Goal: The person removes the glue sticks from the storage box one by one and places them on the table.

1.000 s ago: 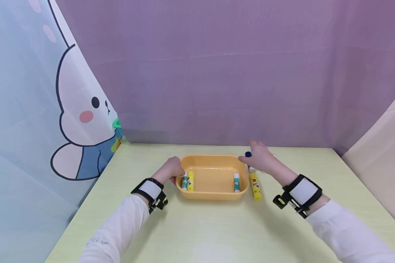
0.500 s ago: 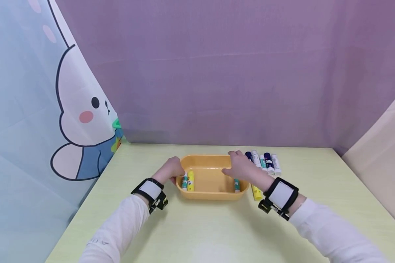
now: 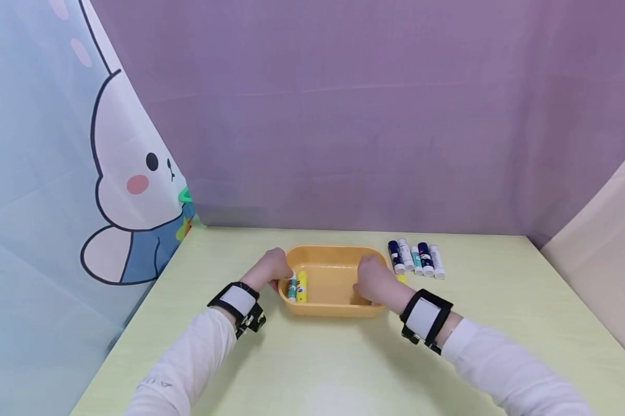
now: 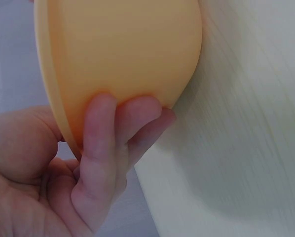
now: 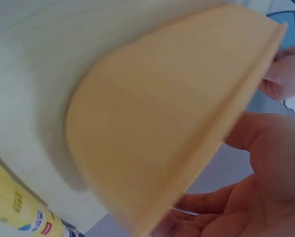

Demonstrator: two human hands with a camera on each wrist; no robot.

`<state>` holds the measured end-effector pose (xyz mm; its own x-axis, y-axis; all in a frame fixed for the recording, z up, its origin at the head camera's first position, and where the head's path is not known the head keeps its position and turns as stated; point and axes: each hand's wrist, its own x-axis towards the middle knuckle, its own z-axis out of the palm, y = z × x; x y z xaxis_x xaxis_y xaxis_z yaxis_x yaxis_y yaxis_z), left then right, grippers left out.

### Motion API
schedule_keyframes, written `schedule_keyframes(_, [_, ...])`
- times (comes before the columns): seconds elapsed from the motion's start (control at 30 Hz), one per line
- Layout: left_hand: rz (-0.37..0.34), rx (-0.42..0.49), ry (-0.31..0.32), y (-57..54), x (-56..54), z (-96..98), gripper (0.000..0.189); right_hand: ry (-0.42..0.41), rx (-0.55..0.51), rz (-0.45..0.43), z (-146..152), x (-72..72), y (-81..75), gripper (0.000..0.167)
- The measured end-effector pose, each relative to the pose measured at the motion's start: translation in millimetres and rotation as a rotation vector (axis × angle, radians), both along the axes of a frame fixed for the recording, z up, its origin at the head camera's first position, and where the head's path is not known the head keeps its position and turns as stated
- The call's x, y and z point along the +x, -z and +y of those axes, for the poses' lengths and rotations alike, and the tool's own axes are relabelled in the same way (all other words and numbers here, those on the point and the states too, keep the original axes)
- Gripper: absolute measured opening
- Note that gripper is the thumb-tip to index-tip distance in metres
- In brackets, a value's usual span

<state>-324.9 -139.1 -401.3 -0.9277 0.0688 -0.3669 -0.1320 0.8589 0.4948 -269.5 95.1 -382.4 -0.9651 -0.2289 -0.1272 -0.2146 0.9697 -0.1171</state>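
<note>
A yellow-orange plastic basin (image 3: 333,310) stands on the table. My left hand (image 3: 273,267) grips its left rim; in the left wrist view the fingers (image 4: 100,128) press the outer wall with the thumb over the edge. Inside, at the left end, lie a teal-and-white glue stick (image 3: 292,287) and a yellow glue stick (image 3: 302,286), side by side. My right hand (image 3: 374,281) reaches down over the right rim, covering most of another teal glue stick. In the right wrist view the basin wall (image 5: 147,98) hides its fingertips, so I cannot tell whether they hold that stick.
Several navy, white and teal glue sticks (image 3: 417,260) lie in a row at the back right of the table (image 3: 312,364). A yellow glue stick (image 5: 19,197) lies just outside the basin's right end. A purple curtain (image 3: 343,115) hangs behind the table.
My right hand has moved left and down, from above the row of glue sticks into the basin's right end, uncovering the row. My left hand stays on the rim.
</note>
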Motion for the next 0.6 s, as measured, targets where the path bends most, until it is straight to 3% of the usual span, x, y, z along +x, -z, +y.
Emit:
schedule_keyframes(0.3, [0.006, -0.011, 0.0, 0.4, -0.4, 0.0, 0.031, -0.039, 0.034, 0.026, -2, -0.7, 13.7, 0.012])
schedule_keyframes(0.47, [0.001, -0.003, 0.002, -0.7, 0.3, -0.1, 0.029, -0.015, 0.042, -0.004, -2, -4.9, 19.6, 0.006])
schedule_keyframes(0.6, [-0.007, 0.007, 0.003, -1.0, 0.9, -0.2, 0.029, -0.08, 0.066, 0.055, -1, -4.7, 24.9, 0.006])
